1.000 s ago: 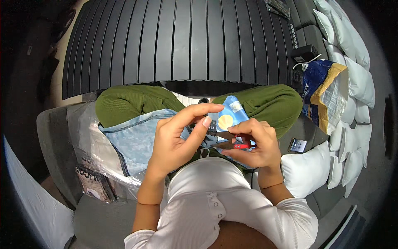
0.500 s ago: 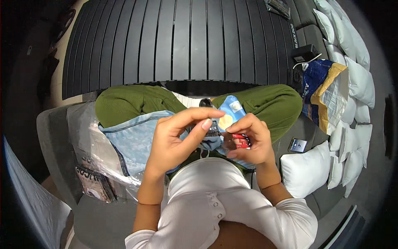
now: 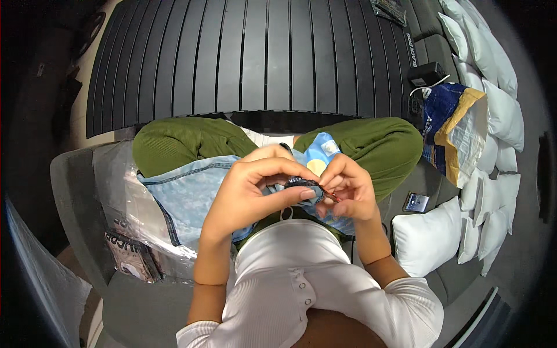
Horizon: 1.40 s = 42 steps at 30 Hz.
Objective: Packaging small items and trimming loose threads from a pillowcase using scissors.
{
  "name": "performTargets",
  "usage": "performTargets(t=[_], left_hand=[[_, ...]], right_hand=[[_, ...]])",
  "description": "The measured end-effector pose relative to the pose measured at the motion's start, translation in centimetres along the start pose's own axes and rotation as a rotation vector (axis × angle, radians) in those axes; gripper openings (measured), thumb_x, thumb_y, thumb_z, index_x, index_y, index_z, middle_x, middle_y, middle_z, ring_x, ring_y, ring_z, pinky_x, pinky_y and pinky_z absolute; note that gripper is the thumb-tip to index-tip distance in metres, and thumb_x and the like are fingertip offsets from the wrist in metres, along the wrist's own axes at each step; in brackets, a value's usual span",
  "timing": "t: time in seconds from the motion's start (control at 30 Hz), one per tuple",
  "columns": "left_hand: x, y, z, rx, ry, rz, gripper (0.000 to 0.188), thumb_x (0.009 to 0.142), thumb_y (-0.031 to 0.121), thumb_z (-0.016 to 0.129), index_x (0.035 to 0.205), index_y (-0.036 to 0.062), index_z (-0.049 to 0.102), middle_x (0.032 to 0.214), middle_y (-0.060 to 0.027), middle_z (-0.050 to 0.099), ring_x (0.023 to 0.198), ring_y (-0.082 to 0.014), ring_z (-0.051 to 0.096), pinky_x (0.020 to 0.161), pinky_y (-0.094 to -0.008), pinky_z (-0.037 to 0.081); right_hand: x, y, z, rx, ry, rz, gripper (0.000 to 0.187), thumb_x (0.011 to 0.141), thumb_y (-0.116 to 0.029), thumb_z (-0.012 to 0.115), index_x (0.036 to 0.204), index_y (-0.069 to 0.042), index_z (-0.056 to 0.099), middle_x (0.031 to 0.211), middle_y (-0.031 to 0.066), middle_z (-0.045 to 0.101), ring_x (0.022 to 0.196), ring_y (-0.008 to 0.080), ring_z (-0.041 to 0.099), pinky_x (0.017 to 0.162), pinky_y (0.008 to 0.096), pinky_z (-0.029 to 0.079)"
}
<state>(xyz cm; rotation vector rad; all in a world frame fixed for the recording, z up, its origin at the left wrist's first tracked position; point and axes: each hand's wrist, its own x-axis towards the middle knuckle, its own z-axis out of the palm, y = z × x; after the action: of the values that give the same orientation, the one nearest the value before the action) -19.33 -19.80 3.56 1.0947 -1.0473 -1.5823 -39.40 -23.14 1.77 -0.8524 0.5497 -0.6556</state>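
My left hand (image 3: 250, 194) is closed on a small black strip (image 3: 299, 182), pinched between thumb and fingers. My right hand (image 3: 355, 187) meets it from the other side, its fingertips closed on a small red piece (image 3: 332, 196) against the strip's end. Whether the two are joined cannot be made out. Light blue mottled cloth (image 3: 197, 191) with dark edging lies across my lap under the left forearm. Just beyond my fingers sits a bright blue piece (image 3: 318, 152) with a pale yellow round and a white label, partly covered by the hands.
A black slatted table (image 3: 255, 58) stands in front of my crossed legs. Clear plastic wrapping (image 3: 136, 214) and a packaged item (image 3: 132, 258) lie on the sofa at left. On the right are a blue-and-yellow bag (image 3: 449, 133), white pillows (image 3: 429, 235), a small dark card-like item (image 3: 416, 202) and a black box (image 3: 426, 75).
My hands have drawn together. The black strip, upright before, is now tilted flatter between my left fingers. The red piece has turned edge-on and come to the strip's end.
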Motion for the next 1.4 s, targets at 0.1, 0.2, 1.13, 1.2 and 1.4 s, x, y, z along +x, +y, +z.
performTargets(t=[0.1,0.2,1.13,1.2,1.4], left_hand=[[0.2,0.0,0.3,-0.036,0.039,0.052,0.023,0.067,-0.006,0.07,0.089,-0.0011,0.066,0.088,-0.0075,0.06,0.085,-0.0127,0.057,0.076,-0.0232,0.046],[0.1,0.3,0.2,-0.071,0.033,0.001,0.02,0.068,-0.004,0.069,0.088,-0.0009,0.066,0.086,-0.0079,0.061,0.083,-0.0128,0.058,0.076,-0.0239,0.046],[-0.5,0.2,-1.6,0.385,-0.009,0.08,0.02,0.065,0.006,0.074,0.084,0.0037,0.07,0.068,-0.0055,0.063,0.064,-0.0116,0.053,0.059,-0.0238,0.04],[-0.5,0.3,-1.6,0.372,-0.012,0.068,0.02,0.065,0.006,0.074,0.084,0.0036,0.07,0.068,-0.0055,0.063,0.064,-0.0118,0.053,0.059,-0.024,0.04],[-0.6,0.3,-1.9,0.368,-0.025,0.018,0.02,0.065,0.006,0.074,0.084,0.0029,0.07,0.067,-0.0056,0.062,0.064,-0.0121,0.054,0.059,-0.0241,0.04]], right_hand=[[0.2,0.2,0.1,0.066,-0.012,0.034,0.049,0.071,-0.022,0.073,0.098,0.005,0.043,0.076,0.0147,0.06,0.052,0.0143,0.056,0.048,0.0217,0.046],[0.3,0.1,0.0,0.114,-0.045,0.064,0.048,0.072,-0.023,0.071,0.099,0.004,0.042,0.074,0.0134,0.059,0.05,0.0125,0.054,0.045,0.0195,0.04],[0.8,-2.1,0.0,-0.829,-0.03,-0.085,0.034,0.063,-0.015,0.08,0.081,0.002,0.057,0.069,0.0055,0.059,0.057,0.0064,0.053,0.052,0.018,0.038],[0.9,-2.1,0.0,-0.84,-0.04,-0.117,0.034,0.062,-0.016,0.08,0.08,0.002,0.058,0.068,0.0055,0.06,0.056,0.0068,0.053,0.051,0.0182,0.037],[1.2,-2.1,0.3,-0.884,-0.042,-0.192,0.034,0.061,-0.017,0.081,0.079,0.002,0.059,0.064,0.0058,0.06,0.051,0.0078,0.052,0.048,0.0195,0.038]])
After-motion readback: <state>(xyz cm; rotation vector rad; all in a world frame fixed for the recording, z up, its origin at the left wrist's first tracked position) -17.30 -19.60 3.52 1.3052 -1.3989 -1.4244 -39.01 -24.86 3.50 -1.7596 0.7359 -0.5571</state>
